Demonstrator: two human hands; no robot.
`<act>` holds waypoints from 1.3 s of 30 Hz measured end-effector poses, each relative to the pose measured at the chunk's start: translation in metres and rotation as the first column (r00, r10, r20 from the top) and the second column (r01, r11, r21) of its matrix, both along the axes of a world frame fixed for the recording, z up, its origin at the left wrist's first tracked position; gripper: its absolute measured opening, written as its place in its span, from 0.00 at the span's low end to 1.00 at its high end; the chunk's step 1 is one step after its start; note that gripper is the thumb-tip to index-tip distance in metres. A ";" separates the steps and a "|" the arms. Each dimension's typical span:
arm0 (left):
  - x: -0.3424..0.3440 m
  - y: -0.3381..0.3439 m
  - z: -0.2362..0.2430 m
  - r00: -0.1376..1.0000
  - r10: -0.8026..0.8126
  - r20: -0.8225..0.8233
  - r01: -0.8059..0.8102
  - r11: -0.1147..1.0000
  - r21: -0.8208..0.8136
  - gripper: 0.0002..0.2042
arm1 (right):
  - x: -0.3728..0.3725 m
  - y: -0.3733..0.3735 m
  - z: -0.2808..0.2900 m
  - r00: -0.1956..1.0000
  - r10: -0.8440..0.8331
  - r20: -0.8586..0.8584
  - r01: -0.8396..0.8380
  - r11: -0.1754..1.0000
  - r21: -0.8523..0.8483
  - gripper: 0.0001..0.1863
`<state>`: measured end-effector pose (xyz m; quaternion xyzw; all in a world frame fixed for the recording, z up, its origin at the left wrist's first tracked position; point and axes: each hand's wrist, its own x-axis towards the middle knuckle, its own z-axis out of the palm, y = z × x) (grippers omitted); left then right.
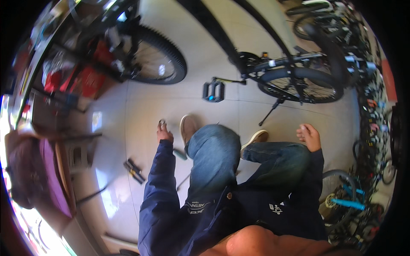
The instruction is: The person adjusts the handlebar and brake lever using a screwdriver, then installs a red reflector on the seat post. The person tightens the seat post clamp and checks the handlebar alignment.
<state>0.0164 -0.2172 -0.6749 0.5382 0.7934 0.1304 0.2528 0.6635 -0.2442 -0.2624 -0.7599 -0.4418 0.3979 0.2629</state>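
- A black-framed bicycle (294, 72) is standing on its kickstand on the pale tiled floor (128, 115).
- A black flat pedal (213, 91) is lying left of the bicycle.
- The left hand (164, 133), farther left and nearer, is pinching a small metal ring (162, 123).
- The right hand (309, 136) is resting below the bicycle, loosely curled, gripping nothing.

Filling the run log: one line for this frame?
left hand: holds small metal ring above floor | right hand: empty, on right knee | pedal on floor ahead | tool on floor at left
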 end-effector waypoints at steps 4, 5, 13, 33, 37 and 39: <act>0.000 0.035 -0.005 0.979 -0.175 -0.101 0.152 0.968 -0.202 0.34 | -0.014 -0.001 0.007 0.998 -0.013 -0.059 0.016 0.999 0.042 0.15; 0.002 0.038 -0.008 0.978 -0.170 -0.118 0.131 0.950 -0.283 0.34 | -0.016 -0.002 0.009 1.000 -0.021 -0.017 0.021 0.999 0.034 0.15; -0.014 0.006 -0.023 0.946 -0.230 -0.228 0.149 0.935 -0.323 0.18 | -0.022 -0.002 0.013 0.997 -0.009 -0.082 0.016 0.997 0.078 0.14; 0.260 -0.026 0.465 0.122 -0.491 0.863 -0.062 0.864 0.500 0.11 | -0.084 0.016 0.015 0.878 0.327 0.350 -0.450 0.813 0.369 0.07; 0.328 -0.002 0.429 0.124 -0.201 0.972 0.198 0.965 0.174 0.07 | -0.084 0.045 0.001 0.855 0.414 0.312 -0.500 0.817 0.285 0.08; 0.342 0.018 0.413 0.120 0.082 0.989 0.272 0.956 -0.113 0.07 | -0.076 0.061 -0.005 0.869 0.413 0.273 -0.476 0.848 0.233 0.08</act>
